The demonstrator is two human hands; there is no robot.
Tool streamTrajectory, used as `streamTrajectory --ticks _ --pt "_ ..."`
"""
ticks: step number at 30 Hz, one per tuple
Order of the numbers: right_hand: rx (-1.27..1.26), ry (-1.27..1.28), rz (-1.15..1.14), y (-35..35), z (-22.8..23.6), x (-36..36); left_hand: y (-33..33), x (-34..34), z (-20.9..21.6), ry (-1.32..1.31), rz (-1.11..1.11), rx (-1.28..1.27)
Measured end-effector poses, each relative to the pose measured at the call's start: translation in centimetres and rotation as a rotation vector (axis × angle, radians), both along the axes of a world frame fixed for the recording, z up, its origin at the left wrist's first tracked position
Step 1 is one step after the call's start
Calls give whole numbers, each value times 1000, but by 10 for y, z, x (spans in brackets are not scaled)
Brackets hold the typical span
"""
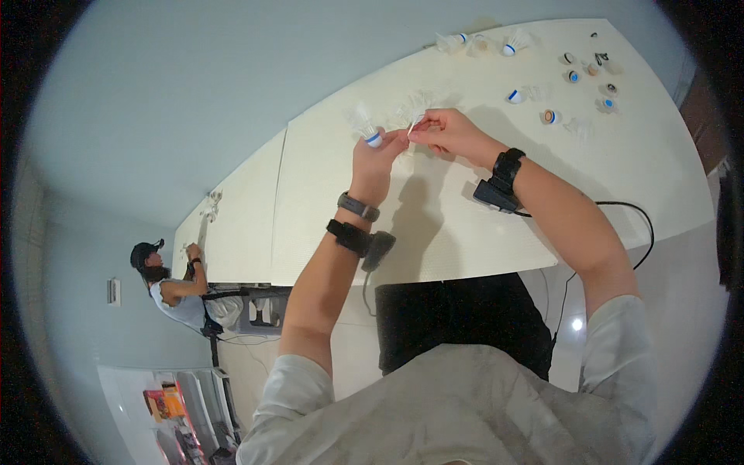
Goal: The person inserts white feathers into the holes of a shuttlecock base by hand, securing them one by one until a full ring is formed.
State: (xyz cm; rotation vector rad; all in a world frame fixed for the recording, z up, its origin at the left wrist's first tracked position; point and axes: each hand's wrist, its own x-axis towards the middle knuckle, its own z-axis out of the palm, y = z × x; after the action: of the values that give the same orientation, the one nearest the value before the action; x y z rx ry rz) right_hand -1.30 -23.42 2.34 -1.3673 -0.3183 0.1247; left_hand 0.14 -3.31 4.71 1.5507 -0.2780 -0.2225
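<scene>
My left hand (374,164) is closed with a shuttlecock (373,140) at its fingers. That shuttlecock has a white head with a blue band, and its pale feathers point up and away from me. Close beside it, my right hand (451,133) pinches a thin white feather-like strip (415,124). The fingertips of both hands nearly meet, so their exact contact is partly hidden. Just beyond them, loose translucent feathers (421,101) lie on the white table (333,225).
More shuttlecocks (509,49) lie along the far edge. On the right are shuttlecock heads (573,77), another blue-banded shuttlecock (516,97) and small black pieces (601,59). A black cable (647,221) runs from my right wrist. Another person (182,294) works at the far left.
</scene>
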Motion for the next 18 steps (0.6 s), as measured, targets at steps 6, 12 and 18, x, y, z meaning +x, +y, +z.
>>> streamTrajectory --ticks 6,12,18 --pt "-38 37 -17 2 -7 1 0 -5 -13 -105 3 71" --pt "-68 28 10 7 -12 2 11 -1 -27 52 -93 -63" --pt "-206 39 -40 15 -11 -2 17 0 -38 -47 -115 -87"
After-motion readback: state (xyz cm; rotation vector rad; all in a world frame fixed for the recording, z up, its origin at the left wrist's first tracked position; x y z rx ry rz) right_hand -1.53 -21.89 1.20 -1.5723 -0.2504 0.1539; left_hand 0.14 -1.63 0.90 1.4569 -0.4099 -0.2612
